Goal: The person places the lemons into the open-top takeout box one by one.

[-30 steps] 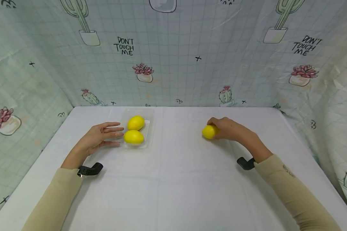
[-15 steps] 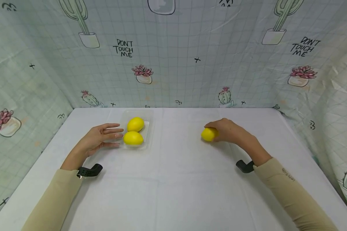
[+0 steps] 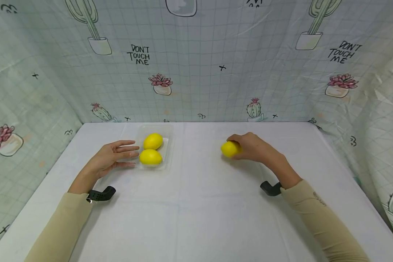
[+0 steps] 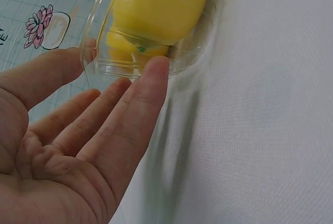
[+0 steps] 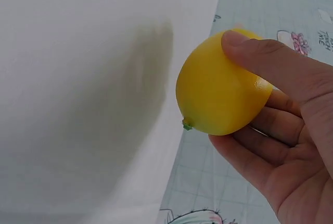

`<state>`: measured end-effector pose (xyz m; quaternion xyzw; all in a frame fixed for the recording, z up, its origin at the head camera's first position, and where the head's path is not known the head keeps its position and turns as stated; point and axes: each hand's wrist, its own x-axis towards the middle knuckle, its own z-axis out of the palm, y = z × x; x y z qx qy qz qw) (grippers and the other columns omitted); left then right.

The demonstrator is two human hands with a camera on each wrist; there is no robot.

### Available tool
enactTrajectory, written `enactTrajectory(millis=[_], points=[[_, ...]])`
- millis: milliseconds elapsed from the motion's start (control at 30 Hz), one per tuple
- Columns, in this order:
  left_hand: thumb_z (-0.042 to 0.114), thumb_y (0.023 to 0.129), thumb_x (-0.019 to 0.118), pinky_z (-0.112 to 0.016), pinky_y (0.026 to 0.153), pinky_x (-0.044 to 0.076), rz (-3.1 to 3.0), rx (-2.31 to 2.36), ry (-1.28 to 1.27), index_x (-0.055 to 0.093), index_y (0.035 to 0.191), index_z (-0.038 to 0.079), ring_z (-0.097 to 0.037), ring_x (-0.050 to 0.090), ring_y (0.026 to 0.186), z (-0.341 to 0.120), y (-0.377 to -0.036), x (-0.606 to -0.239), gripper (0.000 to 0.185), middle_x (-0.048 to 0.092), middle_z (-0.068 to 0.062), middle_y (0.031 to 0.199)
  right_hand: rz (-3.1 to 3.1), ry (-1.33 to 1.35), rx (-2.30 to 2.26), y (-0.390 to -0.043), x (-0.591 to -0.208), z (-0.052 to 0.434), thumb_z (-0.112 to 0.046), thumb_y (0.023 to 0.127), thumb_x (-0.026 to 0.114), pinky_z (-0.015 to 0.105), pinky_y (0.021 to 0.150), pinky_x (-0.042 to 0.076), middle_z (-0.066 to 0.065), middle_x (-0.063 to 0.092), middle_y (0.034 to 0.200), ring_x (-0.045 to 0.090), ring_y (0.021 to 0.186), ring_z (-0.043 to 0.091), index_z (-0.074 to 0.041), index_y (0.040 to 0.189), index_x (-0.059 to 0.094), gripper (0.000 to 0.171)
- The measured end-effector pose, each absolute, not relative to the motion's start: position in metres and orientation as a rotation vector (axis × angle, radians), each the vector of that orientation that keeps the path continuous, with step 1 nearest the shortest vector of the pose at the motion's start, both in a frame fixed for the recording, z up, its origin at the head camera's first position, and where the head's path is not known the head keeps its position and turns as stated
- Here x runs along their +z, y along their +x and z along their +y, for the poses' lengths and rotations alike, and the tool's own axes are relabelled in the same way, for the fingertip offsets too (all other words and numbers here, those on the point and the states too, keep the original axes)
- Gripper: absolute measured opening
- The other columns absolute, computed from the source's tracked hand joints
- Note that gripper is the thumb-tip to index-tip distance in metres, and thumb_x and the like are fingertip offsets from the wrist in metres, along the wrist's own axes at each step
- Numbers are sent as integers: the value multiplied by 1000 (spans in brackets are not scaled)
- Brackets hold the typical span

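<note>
Two beige sleeves (image 3: pixel 62 225) are seen entering from the near edge of the white table (image 3: pixel 196 218), each wrist fitted with a black camera mount (image 3: pixel 101 194). Beyond the left sleeve, the left hand (image 3: pixel 109 158) is laid on its side on the cloth, palm turned inward and fingers stretched straight; in the left wrist view its fingertips (image 4: pixel 156 67) are pressed against the wall of a clear plastic tray (image 3: pixel 168 145), and nothing is gripped. Two lemons (image 3: pixel 150 157) are held in that tray, one nearer and one (image 3: pixel 153 141) just behind it, touching. On the other side, the right forearm is angled inward toward the middle of the table, and the right hand (image 3: pixel 252 147) is curled round a third lemon (image 3: pixel 230 149). In the right wrist view this lemon (image 5: pixel 221 96) is pinched between the thumb on top and the fingers beneath, above the cloth, well apart from the tray. Farthest back, a pale grid-patterned backdrop (image 3: pixel 196 72) printed with cacti and succulents is hung round the table.
</note>
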<state>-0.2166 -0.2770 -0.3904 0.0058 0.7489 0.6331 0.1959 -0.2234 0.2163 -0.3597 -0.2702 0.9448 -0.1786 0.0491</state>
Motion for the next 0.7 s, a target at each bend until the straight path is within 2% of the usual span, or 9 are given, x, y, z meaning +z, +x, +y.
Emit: enactTrajectory(millis=[267, 700], points=[[18, 98, 70, -42, 93, 59, 2087, 1778, 17, 23, 161, 4, -15, 68, 116, -277, -214, -389, 79, 37, -24, 158, 2878, -868, -643, -224, -359, 203, -19, 84, 85, 41, 92, 58, 8, 71, 116, 62, 94, 24, -6, 130, 64, 52], [17, 99, 69, -42, 94, 59, 2085, 1779, 22, 23, 161, 4, -13, 68, 115, -277, -214, -389, 78, 37, -24, 158, 2862, -977, -741, -226, -356, 174, -26, 85, 85, 35, 91, 58, 6, 72, 115, 65, 95, 20, -7, 129, 65, 52]])
